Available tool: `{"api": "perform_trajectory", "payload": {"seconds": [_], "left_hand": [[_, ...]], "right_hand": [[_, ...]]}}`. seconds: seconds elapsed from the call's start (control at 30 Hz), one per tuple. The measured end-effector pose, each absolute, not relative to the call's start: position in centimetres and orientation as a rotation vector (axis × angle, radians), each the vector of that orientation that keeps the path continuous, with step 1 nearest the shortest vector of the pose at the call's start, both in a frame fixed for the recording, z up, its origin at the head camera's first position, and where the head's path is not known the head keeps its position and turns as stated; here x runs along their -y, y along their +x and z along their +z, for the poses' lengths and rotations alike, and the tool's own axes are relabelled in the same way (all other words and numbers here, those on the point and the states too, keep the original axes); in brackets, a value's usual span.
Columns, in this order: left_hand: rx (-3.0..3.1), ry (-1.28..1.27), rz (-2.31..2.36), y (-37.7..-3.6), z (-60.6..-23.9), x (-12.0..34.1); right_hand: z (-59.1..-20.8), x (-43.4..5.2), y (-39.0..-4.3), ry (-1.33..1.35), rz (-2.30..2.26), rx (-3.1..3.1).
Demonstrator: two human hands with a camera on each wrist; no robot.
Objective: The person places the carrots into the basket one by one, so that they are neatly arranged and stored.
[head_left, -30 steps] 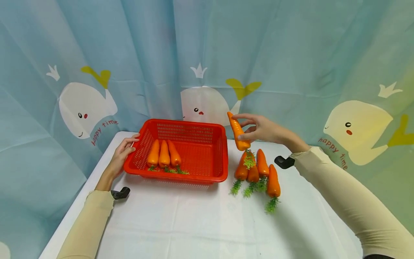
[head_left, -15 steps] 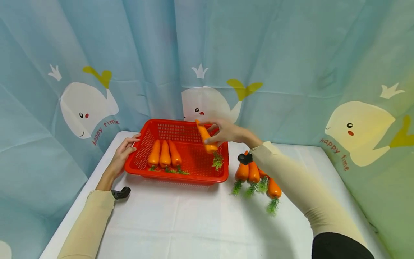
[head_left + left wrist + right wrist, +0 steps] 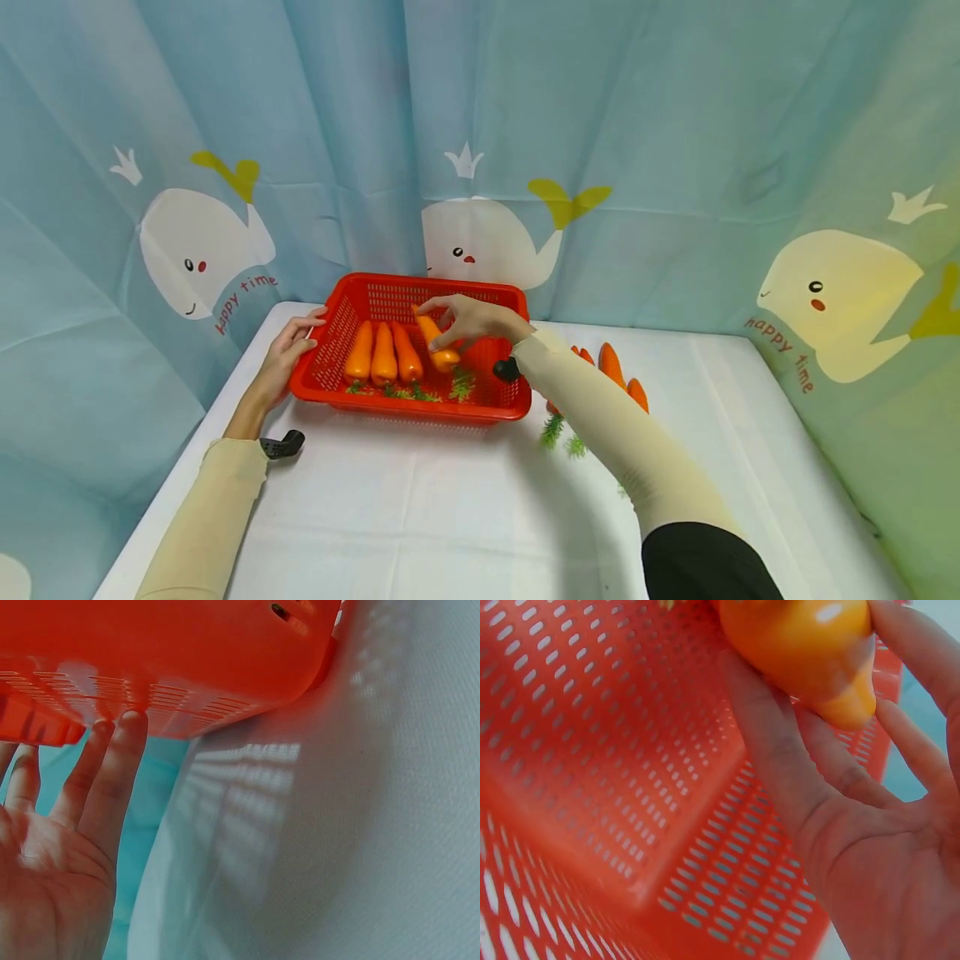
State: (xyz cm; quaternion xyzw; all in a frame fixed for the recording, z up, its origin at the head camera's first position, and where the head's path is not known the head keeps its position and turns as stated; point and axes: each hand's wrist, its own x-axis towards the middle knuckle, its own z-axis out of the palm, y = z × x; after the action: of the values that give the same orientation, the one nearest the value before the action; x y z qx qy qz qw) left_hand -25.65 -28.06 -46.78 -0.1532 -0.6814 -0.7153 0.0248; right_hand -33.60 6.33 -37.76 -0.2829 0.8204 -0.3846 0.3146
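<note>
"Happy time" lettering [image 3: 246, 302] reads red on the curtain; the left hand [image 3: 288, 346] rests straight fingers against the red basket [image 3: 450, 410]. Inside, beside three carrots [image 3: 383, 354], one carrot [image 3: 430, 331] is pinched by the right hand [image 3: 474, 321]. Farther right, "happy time" repeats.

Bskt [image 3: 465, 412] on tbl [image 3: 360, 517], carrots [image 3: 384, 358] inside & to its R.

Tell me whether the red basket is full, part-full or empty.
Part-full. In the red basket, three carrots lie toward the left end; the right hand holds another carrot beside them, with bare basket floor farther right.
</note>
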Motion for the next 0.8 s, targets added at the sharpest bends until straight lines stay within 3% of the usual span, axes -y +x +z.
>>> {"api": "perform_trajectory", "payload": {"seconds": [0.3,0.8], "left_hand": [[2.087,-0.493,-2.207,-25.9,-47.4,28.1],[2.051,-0.523,-2.220,-26.1,-47.6,28.2]], "right_hand": [[-40.1,-4.9,-34.7,-0.569,-1.004,-2.138],[-41.9,-4.2,-35.6,-0.541,-0.989,-2.012]]}}
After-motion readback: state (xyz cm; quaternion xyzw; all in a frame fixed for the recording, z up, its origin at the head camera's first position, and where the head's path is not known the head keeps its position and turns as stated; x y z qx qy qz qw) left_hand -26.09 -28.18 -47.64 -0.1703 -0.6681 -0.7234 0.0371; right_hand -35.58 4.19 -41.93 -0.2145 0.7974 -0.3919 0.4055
